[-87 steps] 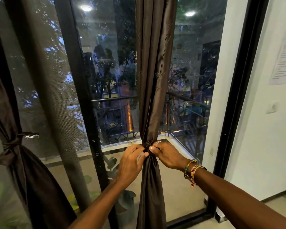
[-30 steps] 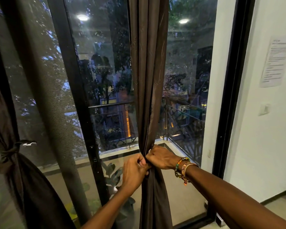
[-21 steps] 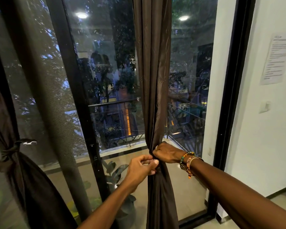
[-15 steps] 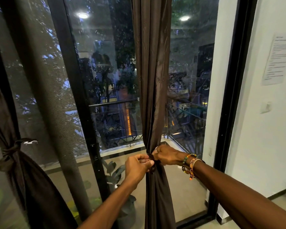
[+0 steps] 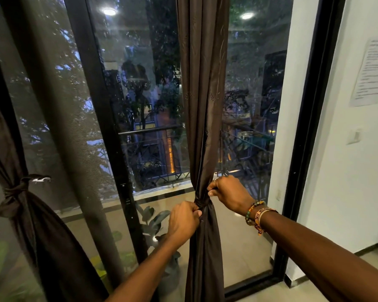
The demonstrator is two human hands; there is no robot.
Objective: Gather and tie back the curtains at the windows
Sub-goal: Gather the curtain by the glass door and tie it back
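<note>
Dim dusk scene; ceiling lights [image 5: 109, 11] glare in glass [image 5: 140, 83]; wide-angle bending at edges.

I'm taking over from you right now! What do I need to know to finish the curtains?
Hands: the left hand pinches the tie on the left side of the middle curtain. The right hand pinches the tie's other end, a little higher on the right.
Things: the middle curtain hangs gathered and cinched where the hands meet.
Done: the left curtain is tied back with its own knot.
Left: probably pull this knot snug, then let go. The fingers hide whether it is fully tied.
</note>
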